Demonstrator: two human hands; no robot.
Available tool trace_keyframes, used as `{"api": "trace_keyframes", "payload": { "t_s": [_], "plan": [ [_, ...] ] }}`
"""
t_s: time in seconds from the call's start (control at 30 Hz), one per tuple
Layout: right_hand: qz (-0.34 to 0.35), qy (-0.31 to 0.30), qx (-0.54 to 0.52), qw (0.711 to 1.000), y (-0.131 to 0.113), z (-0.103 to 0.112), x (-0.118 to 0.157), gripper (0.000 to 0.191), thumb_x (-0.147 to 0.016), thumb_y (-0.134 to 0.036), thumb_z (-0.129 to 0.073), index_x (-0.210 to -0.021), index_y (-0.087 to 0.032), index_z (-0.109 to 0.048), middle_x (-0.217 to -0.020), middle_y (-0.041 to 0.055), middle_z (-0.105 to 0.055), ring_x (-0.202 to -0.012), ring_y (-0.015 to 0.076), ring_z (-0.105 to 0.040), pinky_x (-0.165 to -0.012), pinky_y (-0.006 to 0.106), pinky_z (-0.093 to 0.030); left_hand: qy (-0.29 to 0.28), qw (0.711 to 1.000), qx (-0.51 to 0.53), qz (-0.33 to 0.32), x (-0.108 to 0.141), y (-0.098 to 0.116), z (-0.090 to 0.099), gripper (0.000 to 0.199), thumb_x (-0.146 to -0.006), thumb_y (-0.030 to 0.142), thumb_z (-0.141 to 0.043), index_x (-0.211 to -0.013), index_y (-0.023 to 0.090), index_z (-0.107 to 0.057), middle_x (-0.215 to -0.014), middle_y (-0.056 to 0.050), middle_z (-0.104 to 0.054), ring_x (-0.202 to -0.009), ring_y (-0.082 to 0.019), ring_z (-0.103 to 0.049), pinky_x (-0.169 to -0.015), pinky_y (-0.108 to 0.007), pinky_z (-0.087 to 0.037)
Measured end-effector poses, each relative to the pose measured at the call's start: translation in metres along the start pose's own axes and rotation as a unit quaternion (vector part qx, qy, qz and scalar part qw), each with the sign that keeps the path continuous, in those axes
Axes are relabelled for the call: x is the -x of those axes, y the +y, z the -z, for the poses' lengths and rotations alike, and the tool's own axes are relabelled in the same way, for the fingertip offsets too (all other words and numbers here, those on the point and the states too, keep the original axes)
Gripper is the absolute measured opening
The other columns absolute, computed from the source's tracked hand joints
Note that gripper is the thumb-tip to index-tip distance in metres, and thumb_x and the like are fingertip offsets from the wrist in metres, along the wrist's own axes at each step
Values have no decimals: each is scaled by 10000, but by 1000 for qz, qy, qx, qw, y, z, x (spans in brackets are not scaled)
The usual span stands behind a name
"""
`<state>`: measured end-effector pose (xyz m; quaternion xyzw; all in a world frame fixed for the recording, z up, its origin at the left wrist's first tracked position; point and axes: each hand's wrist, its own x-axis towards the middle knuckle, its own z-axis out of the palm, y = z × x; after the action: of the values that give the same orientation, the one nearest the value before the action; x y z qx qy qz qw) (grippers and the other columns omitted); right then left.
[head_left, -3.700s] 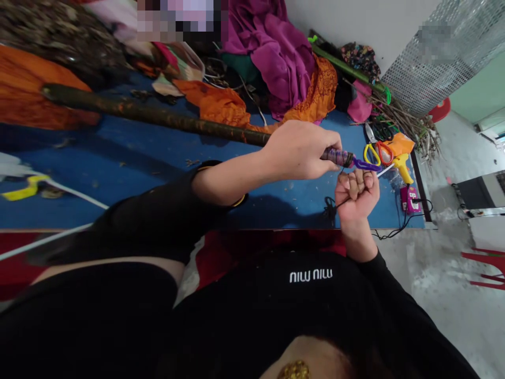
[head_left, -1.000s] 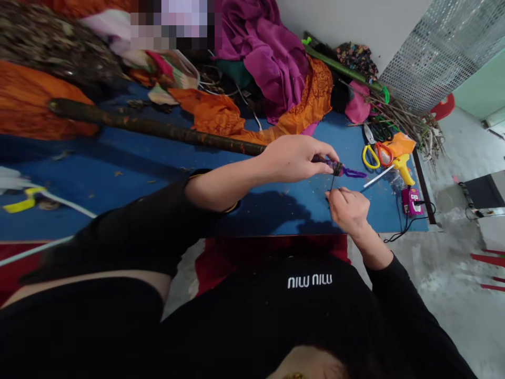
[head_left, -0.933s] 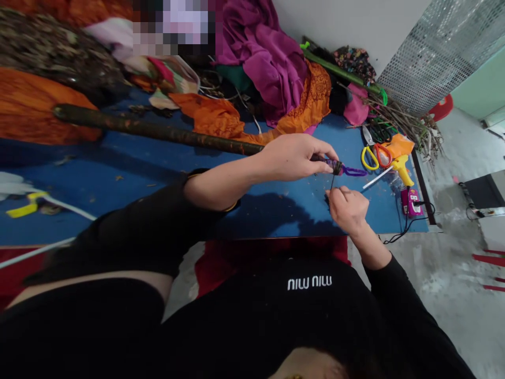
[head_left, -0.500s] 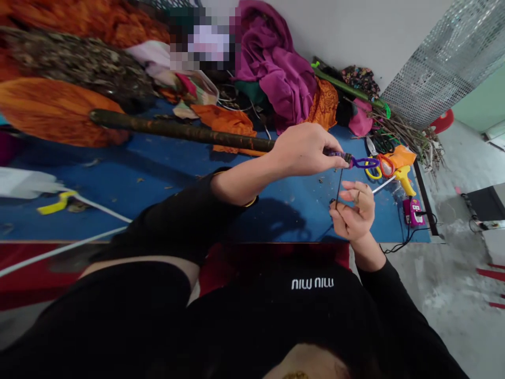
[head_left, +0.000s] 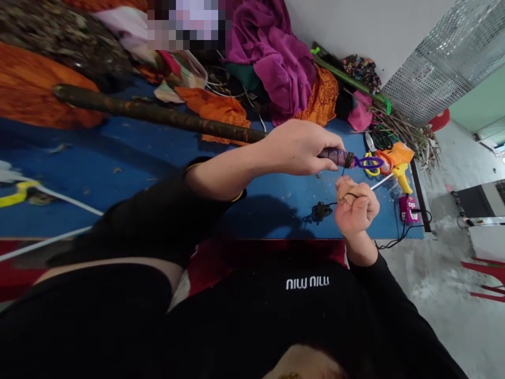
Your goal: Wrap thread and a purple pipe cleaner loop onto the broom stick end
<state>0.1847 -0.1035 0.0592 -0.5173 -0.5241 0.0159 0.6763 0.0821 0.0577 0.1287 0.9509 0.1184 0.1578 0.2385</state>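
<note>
My left hand (head_left: pixel 302 147) is wrapped around a long brown stick (head_left: pixel 165 117) near its right end. That end is bound with dark cord over purple, and a purple loop (head_left: pixel 370 162) sticks out from its tip. Just below the tip, my right hand (head_left: pixel 357 206) is closed on a thin dark cord (head_left: pixel 347 197). The cord passes across its fingers, and a short stretch runs up to the wrapped end. A small tangled bundle of the cord (head_left: pixel 322 211) hangs or lies left of my right hand; which one I cannot tell.
Yellow-handled scissors (head_left: pixel 371 167), a yellow glue gun (head_left: pixel 402 176) and a pink box (head_left: pixel 409 209) with black cables are at the table's right end. Behind lie purple cloth (head_left: pixel 272 63), orange cloth (head_left: pixel 221 108) and twigs (head_left: pixel 410 129). White tubing (head_left: pixel 71 197) crosses the left side.
My right hand has curled its fingers in and the cord now crosses them. The dark bundle has come into sight beside it. My left hand keeps its hold on the stick; the view has shifted.
</note>
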Motion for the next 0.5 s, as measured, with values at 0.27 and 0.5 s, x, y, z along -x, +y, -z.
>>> {"api": "trace_keyframes", "payload": {
  "t_s": [0.27, 0.5],
  "plan": [
    [-1, 28, 54, 998, -2, -8, 13, 572, -1043, -598, -351, -604, -261, -210, -496, -60, -187, -428, 128, -287, -619, 416, -467, -19, 998, 2, 60, 2, 18, 6, 364, -871, 421, -677, -1185, 291, -807, -941, 14, -774, -864, -190, -700, -725, -285, -380],
    [-48, 63, 93, 993, 5, -11, 2, 597, -1040, -705, -181, -672, -249, -73, -520, -79, -68, -422, 117, -165, -591, 379, -448, -3, 999, 21, 40, -1, 9, 3, 391, -874, 451, -664, -1210, 281, -770, -963, 5, -770, -863, -189, -688, -722, -278, -388]
  ]
}}
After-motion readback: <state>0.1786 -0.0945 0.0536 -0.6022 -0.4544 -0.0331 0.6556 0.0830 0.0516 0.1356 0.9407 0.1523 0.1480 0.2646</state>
